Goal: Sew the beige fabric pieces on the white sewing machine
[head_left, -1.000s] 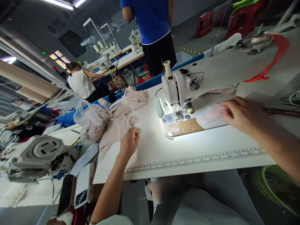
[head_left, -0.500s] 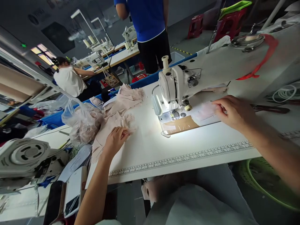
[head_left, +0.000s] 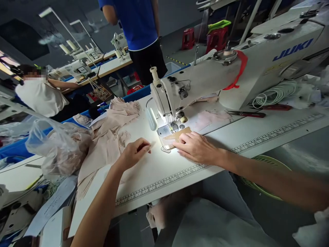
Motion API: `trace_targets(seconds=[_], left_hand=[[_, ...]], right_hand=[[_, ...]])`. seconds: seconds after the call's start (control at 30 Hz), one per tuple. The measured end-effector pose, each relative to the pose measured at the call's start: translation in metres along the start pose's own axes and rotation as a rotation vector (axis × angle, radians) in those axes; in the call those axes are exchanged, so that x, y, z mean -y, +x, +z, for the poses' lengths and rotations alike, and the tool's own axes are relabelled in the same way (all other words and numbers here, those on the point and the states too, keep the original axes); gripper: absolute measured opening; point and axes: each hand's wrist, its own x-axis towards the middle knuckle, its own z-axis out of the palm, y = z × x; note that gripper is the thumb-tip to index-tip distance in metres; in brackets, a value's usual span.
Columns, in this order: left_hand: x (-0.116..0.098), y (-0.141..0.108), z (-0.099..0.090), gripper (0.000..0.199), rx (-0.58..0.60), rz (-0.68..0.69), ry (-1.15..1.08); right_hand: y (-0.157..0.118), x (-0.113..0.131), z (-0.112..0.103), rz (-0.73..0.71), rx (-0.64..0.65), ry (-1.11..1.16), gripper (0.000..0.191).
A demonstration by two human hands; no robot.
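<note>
Dim workshop floor stretches behind the white sewing table, with a person in a blue shirt standing toward 11 o'clock. Pale pink fabric pieces lie overlapped on the table, at 10 o'clock from the left hand, whose fingers curl with tips drawn together; whether they pinch anything, I cannot tell. The right hand lies palm down, fingers extended, over the tan plate at the sewing machine; anything beneath is hidden. The pieces look thin, light and limp, likely to crease or cling together, so a loose edge at the heap's 3 o'clock side seems the best hold.
</note>
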Motion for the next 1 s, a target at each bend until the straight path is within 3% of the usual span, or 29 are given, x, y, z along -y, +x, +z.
trace_targets(seconds=[0.17,0.33,0.53,0.77,1.0], left_hand=[[-0.021,0.047,0.023,0.024,0.137,0.023,-0.126],[-0.018,0.072,0.050,0.024,0.034,-0.057,-0.138],[-0.011,0.077,0.062,0.014,0.008,-0.178,-0.042],[-0.014,0.079,0.063,0.015,0.012,-0.189,0.017],[-0.019,0.080,0.064,0.014,-0.001,-0.204,0.073]], right_hand=[[0.017,-0.007,0.002,-0.067,0.036,-0.136,0.034],[0.018,-0.015,0.010,-0.091,-0.049,-0.182,0.031],[0.014,-0.016,0.017,-0.114,-0.179,-0.150,0.028],[0.011,-0.016,0.014,-0.080,-0.246,-0.106,0.031],[0.010,-0.020,0.016,0.001,-0.220,-0.026,0.031]])
